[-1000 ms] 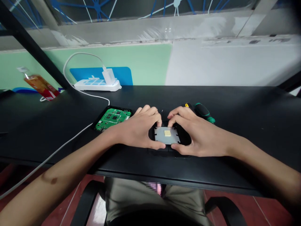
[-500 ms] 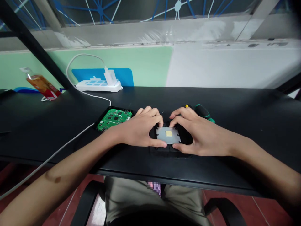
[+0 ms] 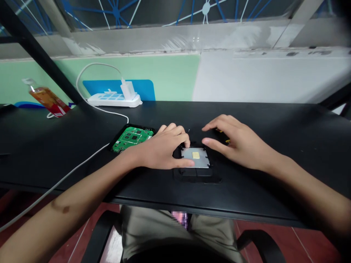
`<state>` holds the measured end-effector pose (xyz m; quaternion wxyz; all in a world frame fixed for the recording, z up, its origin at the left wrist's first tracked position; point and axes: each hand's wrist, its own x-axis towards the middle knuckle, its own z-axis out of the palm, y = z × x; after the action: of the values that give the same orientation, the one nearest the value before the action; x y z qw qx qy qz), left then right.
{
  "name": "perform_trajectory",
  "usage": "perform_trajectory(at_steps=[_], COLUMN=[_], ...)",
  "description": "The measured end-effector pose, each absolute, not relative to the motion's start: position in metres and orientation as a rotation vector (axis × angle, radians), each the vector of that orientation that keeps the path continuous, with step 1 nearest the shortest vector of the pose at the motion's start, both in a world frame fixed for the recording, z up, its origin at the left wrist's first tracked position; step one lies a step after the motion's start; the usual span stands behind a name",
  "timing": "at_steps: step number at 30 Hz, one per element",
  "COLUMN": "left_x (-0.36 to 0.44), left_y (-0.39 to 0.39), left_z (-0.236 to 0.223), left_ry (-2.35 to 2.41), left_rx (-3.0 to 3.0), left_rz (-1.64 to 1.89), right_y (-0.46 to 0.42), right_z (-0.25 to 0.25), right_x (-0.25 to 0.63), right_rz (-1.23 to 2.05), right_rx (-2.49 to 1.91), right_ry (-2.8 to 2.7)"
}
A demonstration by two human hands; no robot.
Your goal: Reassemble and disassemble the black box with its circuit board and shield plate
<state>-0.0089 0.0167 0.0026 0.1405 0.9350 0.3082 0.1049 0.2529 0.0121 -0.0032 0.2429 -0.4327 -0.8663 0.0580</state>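
Observation:
My left hand (image 3: 164, 148) grips a silvery metal plate (image 3: 202, 161), thumb at its near edge and fingers curled at its far edge. A small pale-yellow pad (image 3: 195, 155) sits on the plate's middle. Beneath the plate lies a black plastic casing (image 3: 197, 178), flat on the desk. My right hand (image 3: 241, 142) is off to the right of the plate, thumb and fingers apart, holding nothing. A yellow-and-black tool (image 3: 227, 141) shows partly under that hand; the rest is hidden. Left of my left hand, a green circuit board (image 3: 134, 137) rests in a black shell.
A white power strip (image 3: 115, 100) with a plugged-in charger (image 3: 127, 90) stands by the wall. Its white cable (image 3: 71, 171) runs along the left side of the desk. A tilted drink bottle (image 3: 49, 98) is at the far left. The desk's front edge (image 3: 153, 204) is near my lap.
My right hand has let go of the plate's right side and moved right and away, over the tools. My left hand stays on the plate.

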Motion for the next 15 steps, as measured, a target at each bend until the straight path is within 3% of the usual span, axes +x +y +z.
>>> perform_trajectory(at_steps=[5,10,15], left_x=[-0.009,-0.010,-0.010], left_y=[0.016,0.017,0.020], left_z=[0.001,0.003,0.003], left_ry=[0.898,0.916,0.953], left_rx=[2.717,2.733,2.753], left_rz=[0.321,0.329,0.352], right_y=[0.011,0.020,0.026], right_z=[-0.007,-0.015,-0.023], right_x=[0.250,0.257,0.263], right_rz=[0.207,-0.168,-0.336], right_rx=[-1.156,-1.556,-1.649], right_ry=[-2.484,-2.306,-2.224])
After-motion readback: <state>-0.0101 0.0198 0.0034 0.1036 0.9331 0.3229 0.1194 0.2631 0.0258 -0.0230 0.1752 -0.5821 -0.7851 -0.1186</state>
